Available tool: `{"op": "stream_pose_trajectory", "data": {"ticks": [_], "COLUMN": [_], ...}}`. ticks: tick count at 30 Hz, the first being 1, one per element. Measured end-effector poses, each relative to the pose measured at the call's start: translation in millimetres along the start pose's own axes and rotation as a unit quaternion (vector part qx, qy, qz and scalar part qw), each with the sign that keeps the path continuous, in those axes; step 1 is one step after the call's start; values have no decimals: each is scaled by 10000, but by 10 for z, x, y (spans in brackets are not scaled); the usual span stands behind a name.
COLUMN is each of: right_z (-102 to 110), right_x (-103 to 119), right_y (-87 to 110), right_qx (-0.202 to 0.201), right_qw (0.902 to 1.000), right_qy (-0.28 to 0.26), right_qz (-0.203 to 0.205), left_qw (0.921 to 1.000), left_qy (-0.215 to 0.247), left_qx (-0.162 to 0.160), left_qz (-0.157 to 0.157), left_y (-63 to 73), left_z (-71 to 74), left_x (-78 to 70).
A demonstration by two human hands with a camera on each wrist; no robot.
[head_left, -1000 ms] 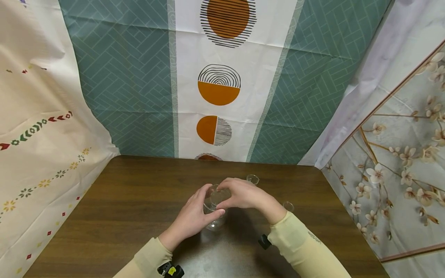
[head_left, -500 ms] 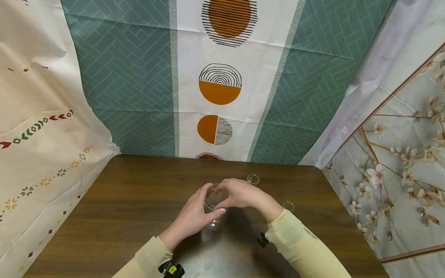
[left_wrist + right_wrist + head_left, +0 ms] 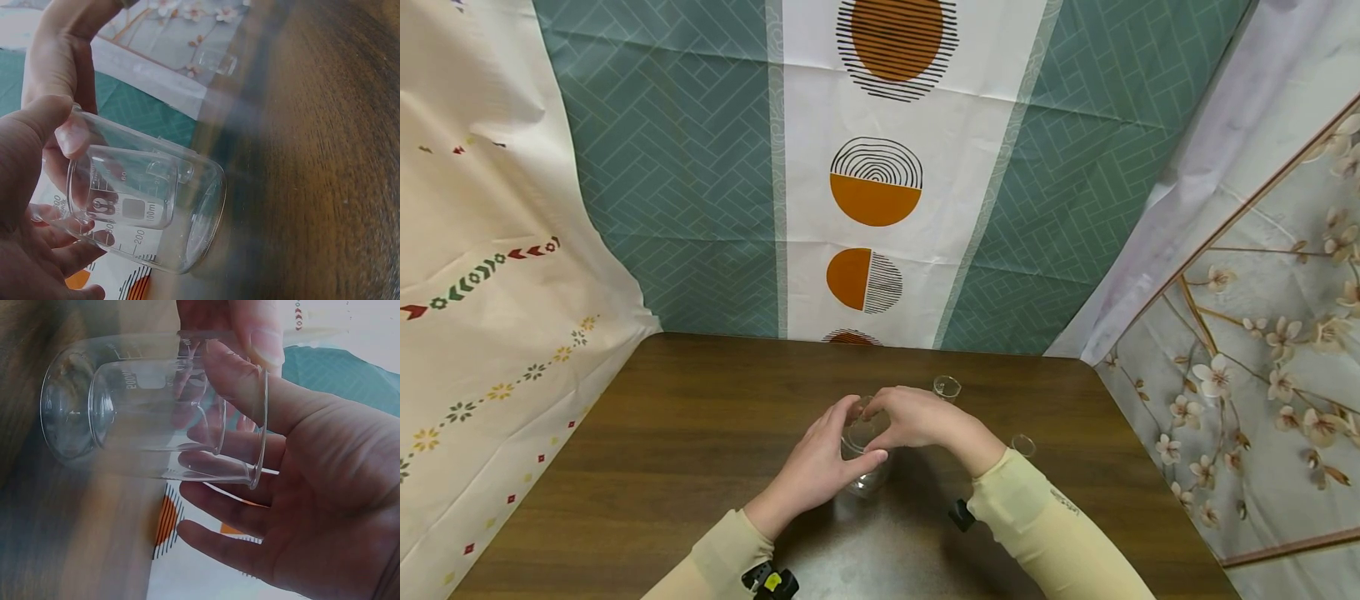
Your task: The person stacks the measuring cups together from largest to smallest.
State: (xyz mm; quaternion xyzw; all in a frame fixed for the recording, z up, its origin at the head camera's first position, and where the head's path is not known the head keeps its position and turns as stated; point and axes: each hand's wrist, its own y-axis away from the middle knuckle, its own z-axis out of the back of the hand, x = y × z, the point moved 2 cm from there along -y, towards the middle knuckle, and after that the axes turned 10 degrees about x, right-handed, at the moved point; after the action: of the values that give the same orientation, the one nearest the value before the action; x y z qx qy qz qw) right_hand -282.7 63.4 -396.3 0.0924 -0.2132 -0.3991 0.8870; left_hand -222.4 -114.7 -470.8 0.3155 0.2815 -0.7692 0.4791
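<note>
A large clear glass beaker [image 3: 867,483] stands on the table in the head view. My left hand [image 3: 817,460] grips it near the rim, thumb on the near side. Inside it is a smaller beaker [image 3: 140,212] marked 100 ml, seen through the outer wall in the left wrist view. My right hand [image 3: 921,418] reaches over the rim, and its thumb and forefinger pinch the small beaker's upper edge in the right wrist view. The small beaker's base is above the large beaker's bottom [image 3: 62,412]. Glass reflections blur the exact finger contact.
Behind my right hand stands a small glass vessel [image 3: 947,387]. Another small clear glass [image 3: 1022,446] is farther right, beside my right wrist. The brown wooden table [image 3: 700,417] meets a patterned cloth backdrop [image 3: 880,283] at the back.
The small beaker has sunk a little lower within the large one. My right forearm has shifted slightly left; my left hand stays nearly still.
</note>
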Motion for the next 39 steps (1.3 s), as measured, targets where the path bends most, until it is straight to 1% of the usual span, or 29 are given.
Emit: {"op": "stream_pose_trajectory", "data": {"ticks": [9,25,32,39], "right_z": [6,-10,-15,-20], "right_x": [16,54,72,89], "right_y": [-26,-70,-85,-88], "right_qx": [94,240,283,271], "right_qw": [9999,9984,9972,9968], "right_qy": [48,273,422,431], "right_qz": [-134,-432,-551,-609], "left_qw": [10000,10000,10000,10000], "left_qy": [-25,80,1,-40], "left_qx": [9,45,11,-26], "left_qz": [28,-34,-4,-17], "left_y": [1,-4,-4,-7], "left_z": [-2,1,0,-4], "left_x": [2,4,-2,-2]}}
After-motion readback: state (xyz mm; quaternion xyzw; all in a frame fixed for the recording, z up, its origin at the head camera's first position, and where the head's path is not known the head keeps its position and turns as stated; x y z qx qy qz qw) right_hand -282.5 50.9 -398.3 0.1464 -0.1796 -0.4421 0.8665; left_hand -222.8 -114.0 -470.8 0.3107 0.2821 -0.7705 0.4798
